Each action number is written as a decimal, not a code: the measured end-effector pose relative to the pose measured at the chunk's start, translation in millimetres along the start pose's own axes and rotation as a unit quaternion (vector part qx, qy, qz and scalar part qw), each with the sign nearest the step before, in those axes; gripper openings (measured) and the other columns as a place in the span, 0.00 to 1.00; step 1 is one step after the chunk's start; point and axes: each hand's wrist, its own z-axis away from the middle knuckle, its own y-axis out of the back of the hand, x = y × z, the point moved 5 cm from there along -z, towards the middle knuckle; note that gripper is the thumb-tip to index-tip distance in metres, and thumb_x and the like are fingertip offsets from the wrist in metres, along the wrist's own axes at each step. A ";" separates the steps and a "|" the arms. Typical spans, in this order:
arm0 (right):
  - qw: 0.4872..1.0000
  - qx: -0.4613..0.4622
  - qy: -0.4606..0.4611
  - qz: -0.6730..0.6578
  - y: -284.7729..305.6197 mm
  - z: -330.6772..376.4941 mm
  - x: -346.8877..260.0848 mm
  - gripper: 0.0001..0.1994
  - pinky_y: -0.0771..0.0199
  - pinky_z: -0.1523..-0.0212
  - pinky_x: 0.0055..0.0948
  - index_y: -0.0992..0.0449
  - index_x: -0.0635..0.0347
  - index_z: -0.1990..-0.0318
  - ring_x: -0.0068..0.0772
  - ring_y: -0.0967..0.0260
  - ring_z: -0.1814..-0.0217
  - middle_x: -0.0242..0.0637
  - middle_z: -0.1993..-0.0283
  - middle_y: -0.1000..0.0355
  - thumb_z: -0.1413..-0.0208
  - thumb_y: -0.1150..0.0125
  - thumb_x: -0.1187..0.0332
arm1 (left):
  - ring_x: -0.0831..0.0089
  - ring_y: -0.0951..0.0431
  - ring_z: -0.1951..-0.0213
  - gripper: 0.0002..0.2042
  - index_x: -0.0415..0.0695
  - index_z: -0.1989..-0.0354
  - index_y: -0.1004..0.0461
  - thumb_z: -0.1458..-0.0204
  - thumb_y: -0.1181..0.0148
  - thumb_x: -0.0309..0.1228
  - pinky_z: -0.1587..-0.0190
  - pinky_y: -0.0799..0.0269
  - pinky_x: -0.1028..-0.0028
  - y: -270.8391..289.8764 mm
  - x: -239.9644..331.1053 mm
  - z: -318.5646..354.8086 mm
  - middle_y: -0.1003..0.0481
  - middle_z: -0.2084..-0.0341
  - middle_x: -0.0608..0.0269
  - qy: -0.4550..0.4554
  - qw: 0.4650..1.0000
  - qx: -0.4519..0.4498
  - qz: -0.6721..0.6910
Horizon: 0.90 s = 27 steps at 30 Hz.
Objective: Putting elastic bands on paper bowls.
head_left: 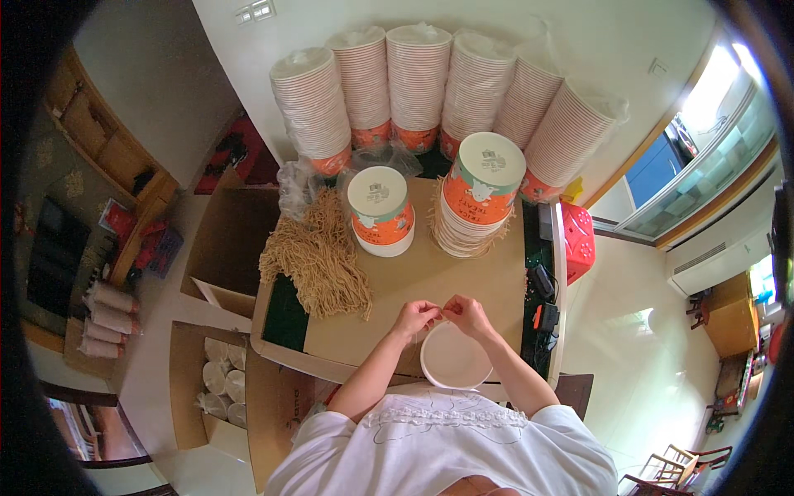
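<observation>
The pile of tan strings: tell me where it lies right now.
In the head view, the pile of tan strings lies on the left of the cardboard-covered table, just left of the short stack of orange cups and ahead-left of the left hand.

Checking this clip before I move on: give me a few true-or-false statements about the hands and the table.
1. Both hands, left and right, meet above a white bowl. True.
2. The pile of strings lies to the person's right. False: it lies to the left.
3. Two upside-down orange cup stacks, a shorter one and a taller one, stand on the table. True.
4. The bowl is full of liquid. False: it looks empty.
</observation>
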 end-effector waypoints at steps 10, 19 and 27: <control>0.999 -0.022 0.023 -0.011 2.7 0.0 1.3 0.05 0.30 0.70 0.23 0.27 0.63 0.71 0.23 0.30 0.73 0.35 0.75 0.27 0.56 0.39 0.72 | 0.84 0.32 0.80 0.05 0.42 0.68 0.26 0.52 0.43 0.29 0.79 0.37 0.83 -3.4 -12.5 -8.5 0.27 0.79 0.69 0.020 0.998 -0.052 0.027; 0.999 -0.026 0.030 -0.020 1.1 -1.3 5.2 0.04 0.29 0.69 0.23 0.26 0.64 0.71 0.23 0.30 0.72 0.35 0.74 0.27 0.56 0.40 0.75 | 0.83 0.32 0.81 0.03 0.40 0.71 0.27 0.52 0.45 0.26 0.81 0.38 0.83 -7.1 -4.1 -5.5 0.28 0.80 0.69 -0.010 0.998 -0.060 -0.007; 0.999 -0.029 0.015 -0.010 0.5 -0.5 5.1 0.05 0.29 0.69 0.22 0.25 0.63 0.68 0.23 0.28 0.71 0.37 0.73 0.26 0.55 0.41 0.75 | 0.83 0.32 0.82 0.03 0.41 0.71 0.28 0.53 0.45 0.25 0.82 0.38 0.82 -3.4 -7.3 -6.4 0.28 0.81 0.68 0.014 0.998 -0.058 0.020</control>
